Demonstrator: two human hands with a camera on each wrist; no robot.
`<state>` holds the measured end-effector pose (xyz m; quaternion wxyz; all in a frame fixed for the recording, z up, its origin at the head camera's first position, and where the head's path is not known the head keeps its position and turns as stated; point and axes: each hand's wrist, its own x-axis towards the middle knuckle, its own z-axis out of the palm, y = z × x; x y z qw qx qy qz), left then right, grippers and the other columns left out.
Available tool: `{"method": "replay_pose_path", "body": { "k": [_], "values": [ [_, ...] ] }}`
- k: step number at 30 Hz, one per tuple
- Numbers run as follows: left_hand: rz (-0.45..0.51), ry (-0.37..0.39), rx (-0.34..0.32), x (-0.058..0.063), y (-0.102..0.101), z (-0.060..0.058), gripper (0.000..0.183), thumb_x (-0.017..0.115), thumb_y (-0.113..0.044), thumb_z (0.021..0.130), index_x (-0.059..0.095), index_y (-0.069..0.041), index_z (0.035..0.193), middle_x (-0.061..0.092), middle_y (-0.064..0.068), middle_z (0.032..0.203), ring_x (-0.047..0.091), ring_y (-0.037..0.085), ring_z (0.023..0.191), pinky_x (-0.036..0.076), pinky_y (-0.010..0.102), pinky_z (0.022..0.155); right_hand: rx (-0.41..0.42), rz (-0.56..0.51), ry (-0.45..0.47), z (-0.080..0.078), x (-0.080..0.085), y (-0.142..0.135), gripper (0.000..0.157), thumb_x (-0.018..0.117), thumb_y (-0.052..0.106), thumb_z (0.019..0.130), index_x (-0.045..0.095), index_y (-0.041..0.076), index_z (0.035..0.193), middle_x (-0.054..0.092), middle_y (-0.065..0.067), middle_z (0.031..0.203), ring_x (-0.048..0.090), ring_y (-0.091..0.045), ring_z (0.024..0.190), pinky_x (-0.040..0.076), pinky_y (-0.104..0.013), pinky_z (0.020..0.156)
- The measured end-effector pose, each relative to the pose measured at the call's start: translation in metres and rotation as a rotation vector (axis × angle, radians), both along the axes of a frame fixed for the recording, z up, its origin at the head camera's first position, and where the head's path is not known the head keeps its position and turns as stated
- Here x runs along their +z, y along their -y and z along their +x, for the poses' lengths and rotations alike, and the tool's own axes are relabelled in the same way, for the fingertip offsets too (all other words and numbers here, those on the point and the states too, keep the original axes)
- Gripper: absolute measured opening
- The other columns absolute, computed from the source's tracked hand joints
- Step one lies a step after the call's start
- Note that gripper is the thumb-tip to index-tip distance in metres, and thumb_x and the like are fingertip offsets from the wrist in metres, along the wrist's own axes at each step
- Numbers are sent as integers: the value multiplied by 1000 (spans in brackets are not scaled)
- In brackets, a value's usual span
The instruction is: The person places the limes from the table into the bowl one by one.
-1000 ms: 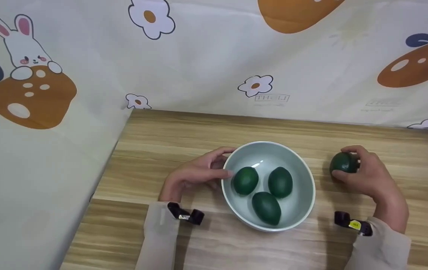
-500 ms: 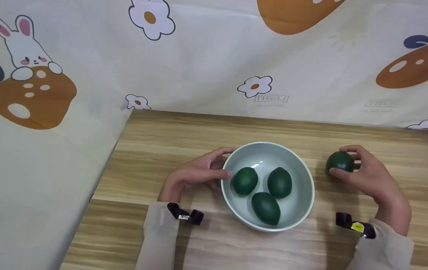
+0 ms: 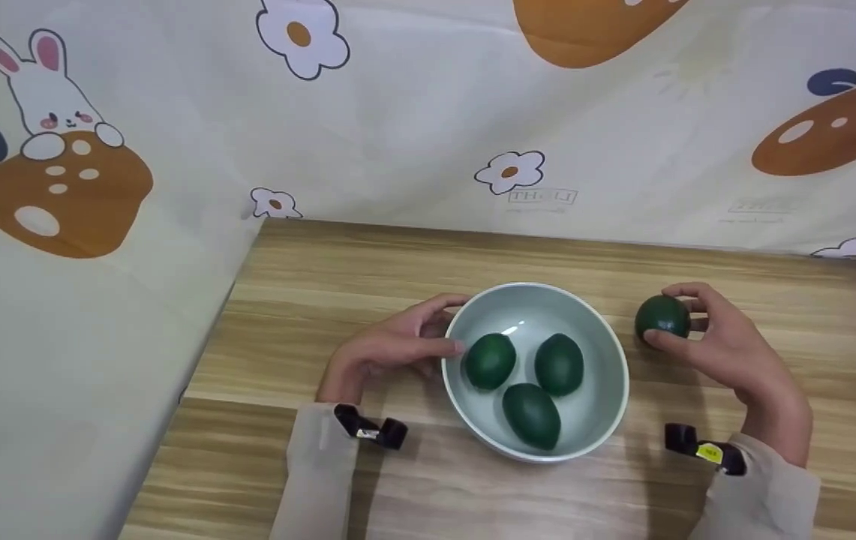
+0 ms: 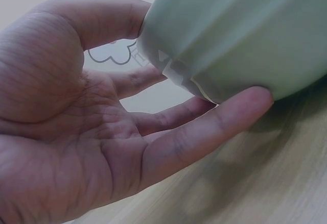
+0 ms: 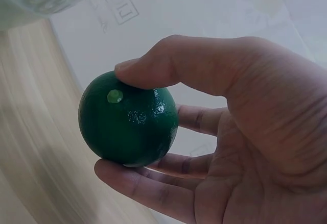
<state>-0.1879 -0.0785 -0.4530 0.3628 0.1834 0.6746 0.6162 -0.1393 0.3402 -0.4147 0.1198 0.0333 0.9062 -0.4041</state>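
Note:
My right hand [image 3: 724, 349] pinches a glossy dark green lime [image 3: 663, 319] between thumb and fingers, just right of the bowl. In the right wrist view the lime [image 5: 127, 122] shows a pale stem spot, and its shadow falls on the table below. A pale green bowl [image 3: 593, 420] stands in the middle, holding three more limes [image 3: 531, 417]. My left hand [image 3: 401, 337] holds the bowl at its left side, thumb at the rim. From the left wrist, the fingers [image 4: 225, 127] reach along the bowl's ribbed lower wall [image 4: 230, 40].
The wood-grain table [image 3: 307, 292] runs back to a pale printed sheet [image 3: 397, 112] with flowers, carrots and a rabbit, which also covers the left side. Each sleeve cuff carries a small black camera [image 3: 705, 448].
My right hand has moved left toward the bowl with the lime in its fingers. The left hand, the bowl and the limes in it have stayed in place.

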Motion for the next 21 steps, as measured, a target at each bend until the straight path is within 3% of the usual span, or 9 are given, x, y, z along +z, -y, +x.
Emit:
{"method": "replay_pose_path", "body": {
  "k": [21],
  "values": [
    [-1,25,15,1,-1,1,72,70,-12,98,39,-24,162,52,19,156,70,26,103,59,30,63,34,-46,-22,-3,-1,5,69,75,31,98,40,9,153,45,-30,150,52,-52,134,49,-39,93]
  ]
}}
